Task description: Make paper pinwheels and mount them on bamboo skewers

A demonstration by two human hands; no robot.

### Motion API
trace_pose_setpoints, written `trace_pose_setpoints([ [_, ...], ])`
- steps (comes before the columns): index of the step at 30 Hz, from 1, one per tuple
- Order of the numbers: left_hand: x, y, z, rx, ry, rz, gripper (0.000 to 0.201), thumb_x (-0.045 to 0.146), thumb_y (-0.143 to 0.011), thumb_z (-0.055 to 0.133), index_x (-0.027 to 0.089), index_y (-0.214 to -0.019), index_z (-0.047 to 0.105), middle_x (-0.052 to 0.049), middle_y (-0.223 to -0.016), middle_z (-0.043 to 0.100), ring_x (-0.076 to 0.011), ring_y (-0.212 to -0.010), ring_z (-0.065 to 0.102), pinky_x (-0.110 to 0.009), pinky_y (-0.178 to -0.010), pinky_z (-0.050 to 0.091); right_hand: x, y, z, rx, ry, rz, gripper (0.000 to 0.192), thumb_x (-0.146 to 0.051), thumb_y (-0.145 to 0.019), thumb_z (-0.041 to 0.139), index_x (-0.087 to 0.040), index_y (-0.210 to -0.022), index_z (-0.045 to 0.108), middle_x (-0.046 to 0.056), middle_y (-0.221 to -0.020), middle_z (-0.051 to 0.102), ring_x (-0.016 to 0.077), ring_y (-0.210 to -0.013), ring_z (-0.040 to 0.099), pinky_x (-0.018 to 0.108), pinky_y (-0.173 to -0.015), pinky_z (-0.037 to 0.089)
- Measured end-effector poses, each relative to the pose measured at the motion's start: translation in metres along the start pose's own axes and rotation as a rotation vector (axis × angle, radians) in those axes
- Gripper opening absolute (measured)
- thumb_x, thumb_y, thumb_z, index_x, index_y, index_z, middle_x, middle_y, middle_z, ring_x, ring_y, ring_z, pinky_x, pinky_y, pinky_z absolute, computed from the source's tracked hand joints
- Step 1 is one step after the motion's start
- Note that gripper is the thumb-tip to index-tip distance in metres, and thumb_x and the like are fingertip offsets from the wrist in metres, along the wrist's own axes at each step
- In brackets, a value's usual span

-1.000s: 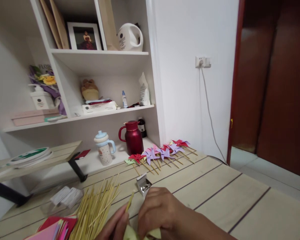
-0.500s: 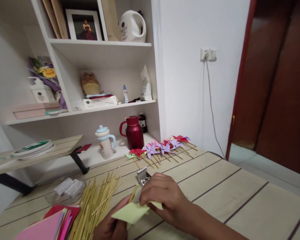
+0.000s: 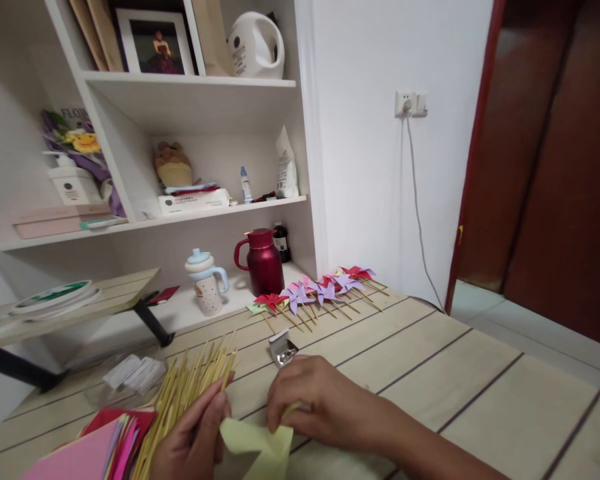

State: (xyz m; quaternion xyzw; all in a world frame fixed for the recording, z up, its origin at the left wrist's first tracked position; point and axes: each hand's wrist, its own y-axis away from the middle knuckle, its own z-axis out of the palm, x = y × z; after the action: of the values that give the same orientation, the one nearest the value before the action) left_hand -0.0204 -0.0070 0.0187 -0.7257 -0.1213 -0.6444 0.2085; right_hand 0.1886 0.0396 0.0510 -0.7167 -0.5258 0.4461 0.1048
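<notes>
Skewer pile (image 3: 190, 393) beside left hand (image 3: 193, 440); pin box (image 3: 282, 349) behind right hand (image 3: 313, 403).

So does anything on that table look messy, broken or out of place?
Nothing looks damaged or spilled. The bamboo sticks lie in a loose fanned pile, and the finished pinwheels sit in a tidy row. Both hands, left and right, hold a yellow-green paper.

A pale yellow-green paper square (image 3: 258, 445), creased and partly folded, is held just above the counter (image 3: 430, 373), beside a loose pile of bamboo sticks (image 3: 185, 400)
</notes>
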Motion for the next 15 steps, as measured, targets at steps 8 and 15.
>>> trace_pose_setpoints([
  [8, 0.005, 0.000, 0.005, 0.079, 0.363, -0.336, 0.032, 0.036, -0.065, 0.082, 0.021, -0.092, 0.074, -0.002, -0.098, 0.073, -0.0105, -0.075, 0.064, -0.020, -0.064, 0.053, 0.019, -0.001, 0.023, 0.137, -0.866, 0.714, 0.019, -0.009, -0.055, 0.078, -0.014, -0.072, 0.069, -0.005, -0.060, 0.065, 0.0088, -0.055, 0.055, 0.020, -0.057, 0.042],
  [15, -0.007, -0.008, -0.004, -0.111, 0.475, -0.265, 0.057, 0.054, -0.064, 0.080, 0.017, -0.106, 0.066, 0.012, -0.052, 0.040, 0.0006, -0.035, 0.026, -0.012, -0.034, 0.020, 0.025, -0.002, 0.019, 0.227, -1.067, 0.806, 0.041, -0.025, -0.044, 0.092, -0.011, -0.073, 0.067, -0.002, -0.064, 0.067, 0.0075, -0.054, 0.055, 0.020, -0.056, 0.041],
])
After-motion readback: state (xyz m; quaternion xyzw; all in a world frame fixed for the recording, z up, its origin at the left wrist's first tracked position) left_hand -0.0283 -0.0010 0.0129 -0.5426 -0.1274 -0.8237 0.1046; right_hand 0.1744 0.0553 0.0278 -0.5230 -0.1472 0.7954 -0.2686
